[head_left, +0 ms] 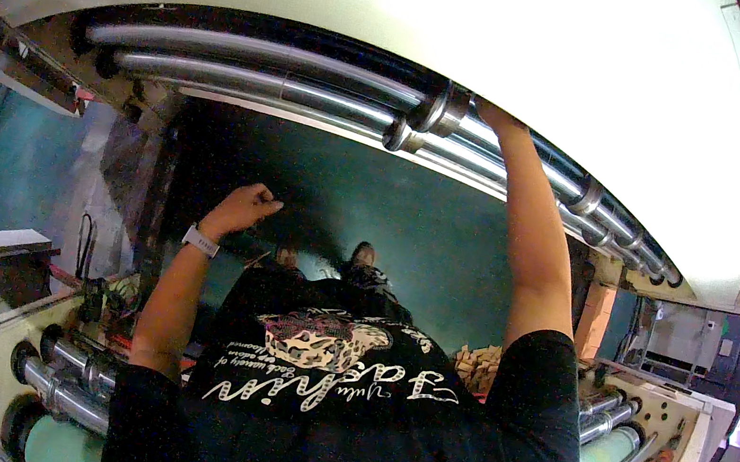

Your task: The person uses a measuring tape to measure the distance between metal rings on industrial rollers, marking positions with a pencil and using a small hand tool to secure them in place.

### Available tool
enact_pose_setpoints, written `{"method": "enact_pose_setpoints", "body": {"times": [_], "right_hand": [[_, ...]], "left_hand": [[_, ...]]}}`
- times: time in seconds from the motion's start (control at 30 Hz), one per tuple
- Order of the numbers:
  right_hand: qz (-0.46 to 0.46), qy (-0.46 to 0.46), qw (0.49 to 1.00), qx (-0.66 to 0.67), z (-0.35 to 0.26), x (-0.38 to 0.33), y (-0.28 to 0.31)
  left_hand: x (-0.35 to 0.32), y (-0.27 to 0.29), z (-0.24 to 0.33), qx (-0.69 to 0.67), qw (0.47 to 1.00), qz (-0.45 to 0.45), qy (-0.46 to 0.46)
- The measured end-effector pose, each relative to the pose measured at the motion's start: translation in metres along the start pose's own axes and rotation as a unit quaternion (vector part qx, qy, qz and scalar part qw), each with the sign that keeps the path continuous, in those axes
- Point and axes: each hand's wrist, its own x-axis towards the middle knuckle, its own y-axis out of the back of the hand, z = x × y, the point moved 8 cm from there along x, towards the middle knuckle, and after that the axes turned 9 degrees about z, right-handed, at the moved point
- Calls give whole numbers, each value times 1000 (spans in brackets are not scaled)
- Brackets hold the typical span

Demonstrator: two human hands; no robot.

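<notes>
My right arm stretches forward, and my right hand (pixel 500 118) reaches in at the upper steel roller (pixel 281 57), just right of a metal collar (pixel 446 110). The machine's pale cover hides its fingers, so what it touches or holds there does not show. Below that roller runs a second steel roller (pixel 249 82) with its own collars. My left hand (pixel 249 206) hangs over the dark green floor, apart from the machine. Its fingers are curled in loosely and nothing sticks out of them. A pale wristwatch (pixel 201 241) is on that wrist.
The big pale machine cover (pixel 403 7) spans the front. Behind me, on both sides, is another machine with steel rollers (pixel 68 396) and a green cylinder (pixel 609 458). A pile of small brown pieces (pixel 477 367) lies on the floor (pixel 446 233) at the right.
</notes>
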Motion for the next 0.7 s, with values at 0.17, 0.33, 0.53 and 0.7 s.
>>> {"method": "enact_pose_setpoints", "body": {"times": [0.17,0.33,0.53,0.7], "right_hand": [[-12,-30,999,-5,-9,4,-5],[-25,-71,997,6,-22,1,-16],[-35,-97,995,8,-10,-10,-14],[-42,-106,993,21,-3,-15,-14]], "left_hand": [[22,-8,-12,-32,999,-12,-21],[33,-16,-6,-26,998,-43,-29],[43,-29,-8,-57,997,-46,-13],[31,-33,-1,-43,998,-42,24]]}}
